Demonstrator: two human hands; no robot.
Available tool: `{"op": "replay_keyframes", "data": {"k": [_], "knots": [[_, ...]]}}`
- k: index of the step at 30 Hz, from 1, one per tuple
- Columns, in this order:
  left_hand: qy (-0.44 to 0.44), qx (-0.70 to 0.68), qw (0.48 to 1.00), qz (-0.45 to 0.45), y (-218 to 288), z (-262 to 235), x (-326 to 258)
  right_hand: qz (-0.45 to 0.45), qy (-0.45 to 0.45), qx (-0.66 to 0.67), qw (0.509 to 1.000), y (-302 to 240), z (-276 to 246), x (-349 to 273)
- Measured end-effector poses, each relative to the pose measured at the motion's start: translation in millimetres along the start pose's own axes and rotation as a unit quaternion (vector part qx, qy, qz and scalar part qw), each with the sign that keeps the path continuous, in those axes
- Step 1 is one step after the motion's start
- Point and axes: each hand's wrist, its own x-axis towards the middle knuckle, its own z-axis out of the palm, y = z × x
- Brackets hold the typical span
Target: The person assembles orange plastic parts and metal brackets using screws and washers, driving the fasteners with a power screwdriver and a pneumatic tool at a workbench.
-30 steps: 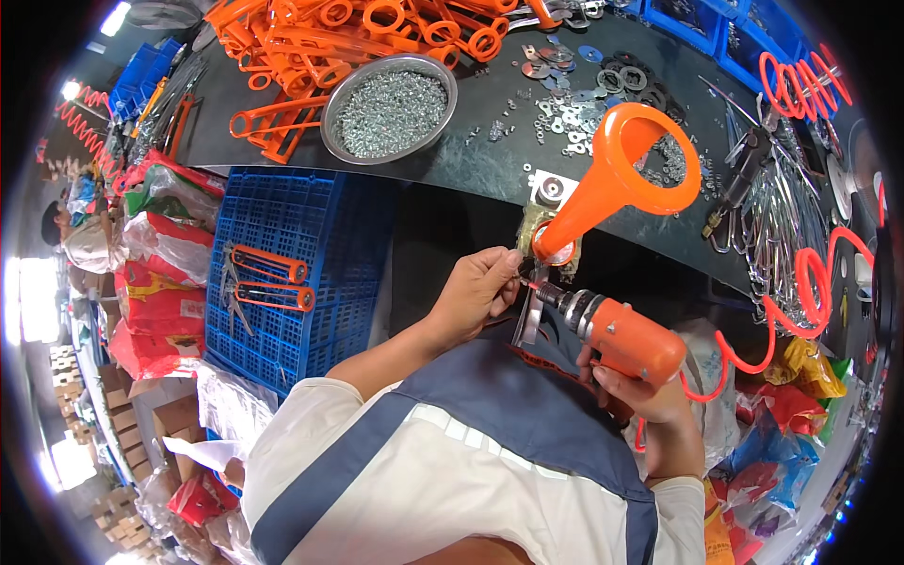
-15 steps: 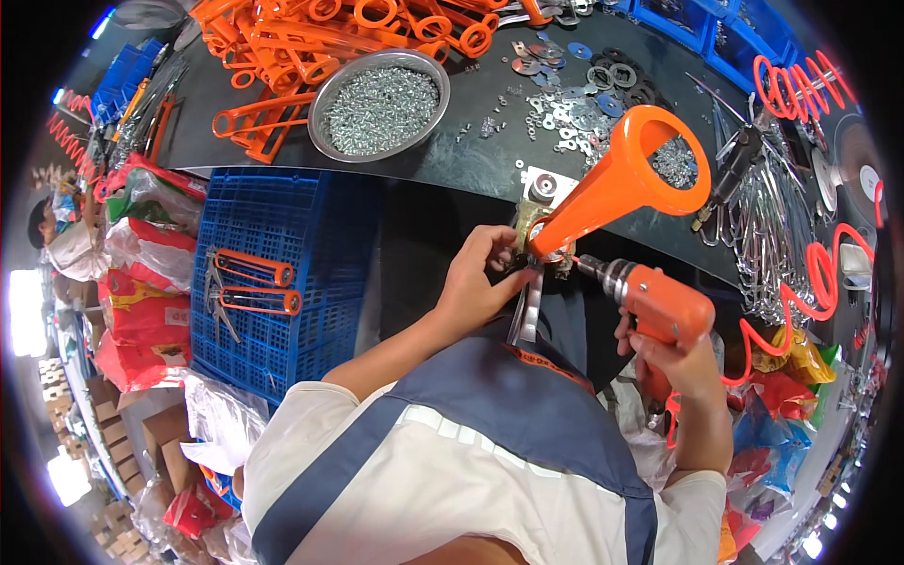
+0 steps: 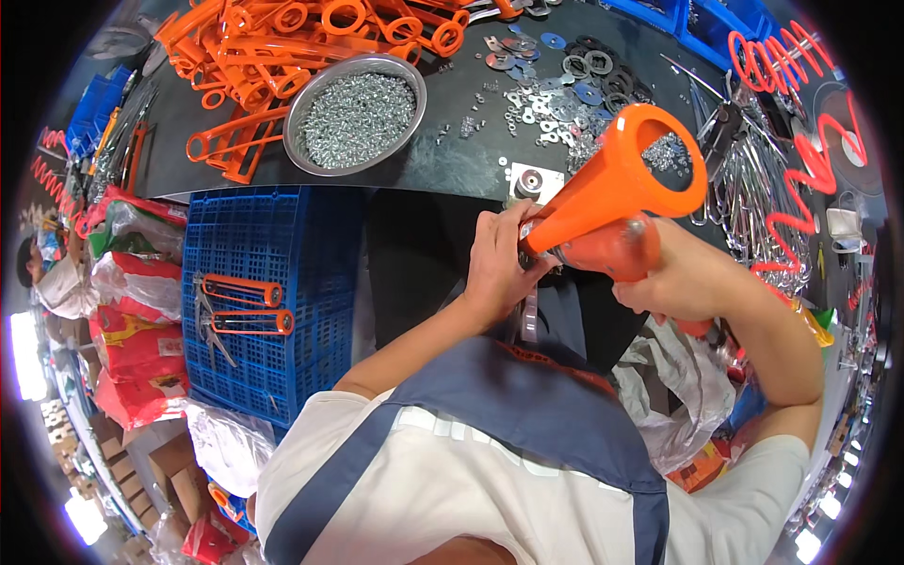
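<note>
Orange power tool [image 3: 607,250] mostly hidden behind orange cone part [image 3: 621,179] and right hand [image 3: 683,278]; its tip can't be seen. Left hand [image 3: 499,264] covers the small piece at the cone's narrow end. Bowl [image 3: 355,113] contents too small to tell apart. Desk [image 3: 452,169] far edge cut off.

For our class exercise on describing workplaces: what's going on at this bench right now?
A person at a dark workbench steadies the narrow end of an orange plastic handle with a ring end with the left hand. The right hand presses an orange power screwdriver against it. A metal bowl of screws sits ahead, and a blue crate holds two finished pieces.
</note>
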Motion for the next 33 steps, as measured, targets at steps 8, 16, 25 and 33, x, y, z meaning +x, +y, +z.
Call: {"op": "replay_keyframes", "data": {"k": [8,16,25,33], "knots": [[-0.007,-0.001,1.000,-0.028,-3,-2,0,-0.066,0.060,0.042,0.995,27,1,-15],[-0.056,-0.144,0.987,0.041,15,-28,28,-0.018,0.366,-0.242,0.898,164,-39,-44],[-0.104,-0.552,0.826,-0.045,29,-42,39,-0.001,0.547,-0.396,0.738,246,-50,24],[0.058,-0.751,0.653,0.075,10,-167,71,-0.380,0.187,0.001,0.906,167,116,47]]}}
